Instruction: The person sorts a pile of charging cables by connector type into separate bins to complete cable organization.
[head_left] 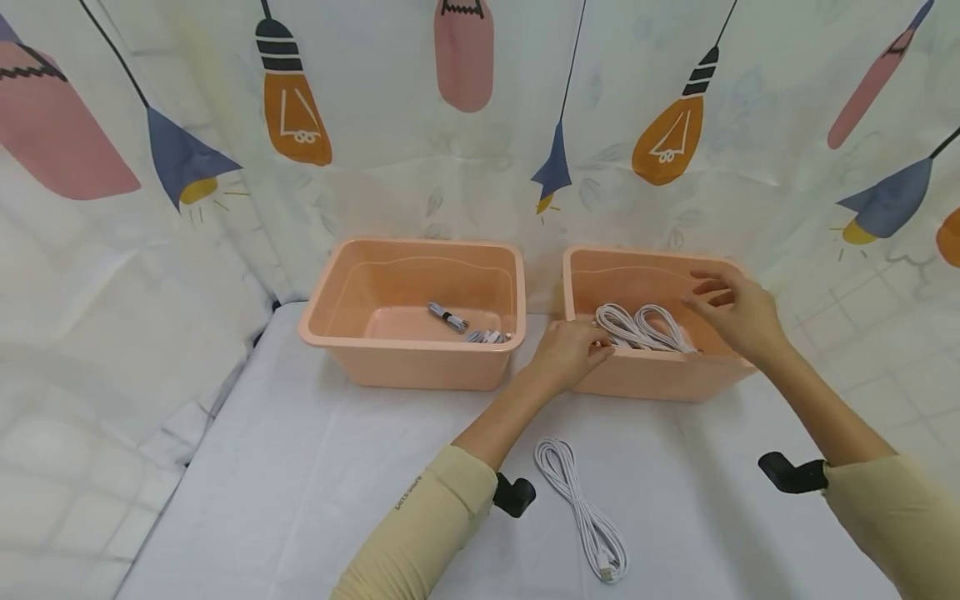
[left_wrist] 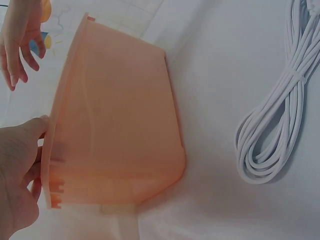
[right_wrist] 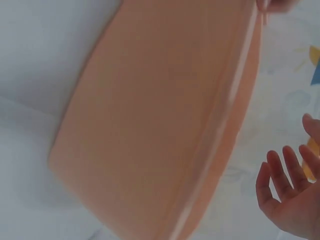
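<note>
At the near left corner of the right peach plastic bin point(head_left: 645, 379), my left hand point(head_left: 566, 354) pinches the rim. The left wrist view has its thumb outside the rim and its fingers inside. Bundled white cables point(head_left: 648, 340) lie in that bin. Over the bin's right side hovers my right hand point(head_left: 738, 312), its fingers loosely bent and spread, with nothing between them. In the right wrist view the right hand point(right_wrist: 295, 205) is apart from the bin wall point(right_wrist: 145, 115). A coiled white USB cable point(head_left: 579, 498) lies on the table in front.
A second peach bin point(head_left: 420, 367) stands to the left, with a small grey cable point(head_left: 447, 317) tied in black and another small cable point(head_left: 491, 337) inside. A patterned curtain point(head_left: 390, 192) hangs behind both bins. White cloth point(head_left: 300, 500) covers the table.
</note>
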